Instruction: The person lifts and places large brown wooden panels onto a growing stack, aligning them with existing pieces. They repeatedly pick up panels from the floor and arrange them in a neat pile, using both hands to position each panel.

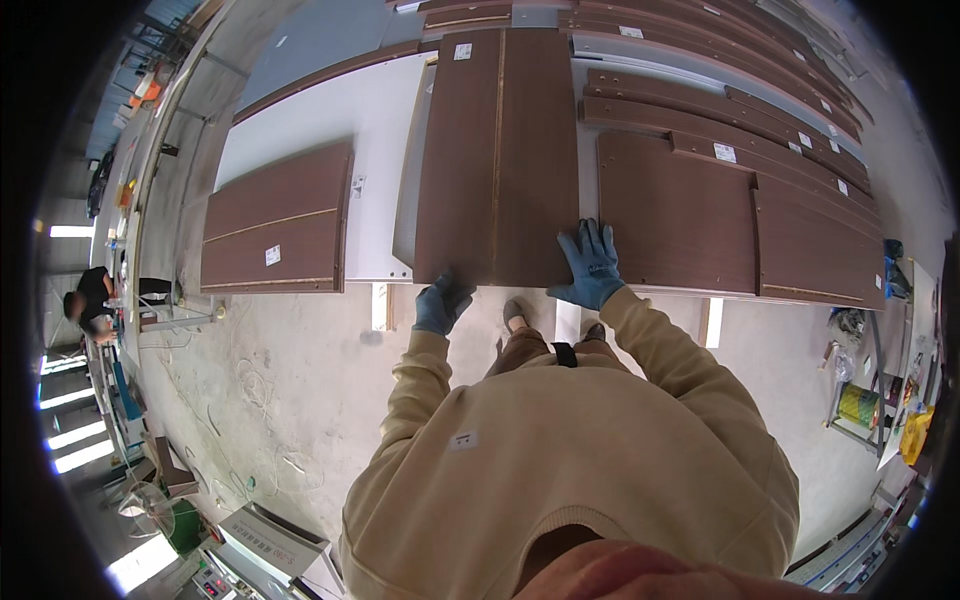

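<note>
1. Well left of and nearer the body than the left hand, a pale boxy item [272, 540] bears dark printing on its side.
2. Left of the left hand, a brown panel [250, 215] rests on a white board [385, 120]; its white label [273, 256] has print too small to read.
3. The gloved left hand [443, 302] touches the central panel's near left corner, fingers partly curled; whether it grips cannot be told.
4. Ahead of and between the hands lies the long brown central panel [458, 160], a white label [462, 51] at its far end. Handling looks under way, neither hand being clear; what remains cannot be told.
5. The gloved right hand [592, 268] is spread open at the near right corner, grasping nothing visibly.
6. Right of it, more brown panels [680, 190] lie apart, several bearing illegible white labels.
</note>
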{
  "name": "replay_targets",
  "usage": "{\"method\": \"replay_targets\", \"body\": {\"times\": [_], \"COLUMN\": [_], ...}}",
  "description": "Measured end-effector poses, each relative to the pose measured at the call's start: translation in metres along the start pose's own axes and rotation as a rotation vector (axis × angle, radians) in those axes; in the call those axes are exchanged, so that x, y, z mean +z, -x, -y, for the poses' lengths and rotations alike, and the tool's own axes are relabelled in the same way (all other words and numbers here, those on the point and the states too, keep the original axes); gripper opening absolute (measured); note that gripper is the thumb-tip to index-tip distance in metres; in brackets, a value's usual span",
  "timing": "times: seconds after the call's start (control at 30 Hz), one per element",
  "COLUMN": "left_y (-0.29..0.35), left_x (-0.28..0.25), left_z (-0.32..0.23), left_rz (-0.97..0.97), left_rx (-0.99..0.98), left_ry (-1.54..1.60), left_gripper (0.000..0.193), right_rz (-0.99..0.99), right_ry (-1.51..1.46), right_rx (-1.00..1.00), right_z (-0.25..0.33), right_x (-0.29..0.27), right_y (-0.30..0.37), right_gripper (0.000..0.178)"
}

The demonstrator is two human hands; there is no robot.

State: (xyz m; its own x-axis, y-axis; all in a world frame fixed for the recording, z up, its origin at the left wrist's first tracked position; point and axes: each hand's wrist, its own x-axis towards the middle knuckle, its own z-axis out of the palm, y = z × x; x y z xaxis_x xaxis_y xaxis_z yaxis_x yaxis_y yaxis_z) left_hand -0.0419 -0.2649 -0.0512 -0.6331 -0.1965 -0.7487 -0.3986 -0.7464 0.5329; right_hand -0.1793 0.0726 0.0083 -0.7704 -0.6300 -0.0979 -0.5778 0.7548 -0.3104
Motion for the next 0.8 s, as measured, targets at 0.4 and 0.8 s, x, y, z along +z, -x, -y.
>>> {"method": "replay_targets", "body": {"times": [0.4,0.8], "left_y": [-0.005,-0.007], "left_x": [-0.01,-0.007], "left_z": [-0.01,-0.003], "left_rz": [0.092,0.009], "left_rx": [-0.109,-0.043], "left_ry": [-0.008,-0.148], "left_gripper": [0.034,0.041], "right_rz": [-0.005,-0.053], "right_ry": [0.013,0.001], "right_rx": [-0.03,-0.071], "right_z": [-0.005,-0.013], "right_x": [-0.001,0.002], "right_y": [0.003,0.008], "right_gripper": [0.118,0.109]}}
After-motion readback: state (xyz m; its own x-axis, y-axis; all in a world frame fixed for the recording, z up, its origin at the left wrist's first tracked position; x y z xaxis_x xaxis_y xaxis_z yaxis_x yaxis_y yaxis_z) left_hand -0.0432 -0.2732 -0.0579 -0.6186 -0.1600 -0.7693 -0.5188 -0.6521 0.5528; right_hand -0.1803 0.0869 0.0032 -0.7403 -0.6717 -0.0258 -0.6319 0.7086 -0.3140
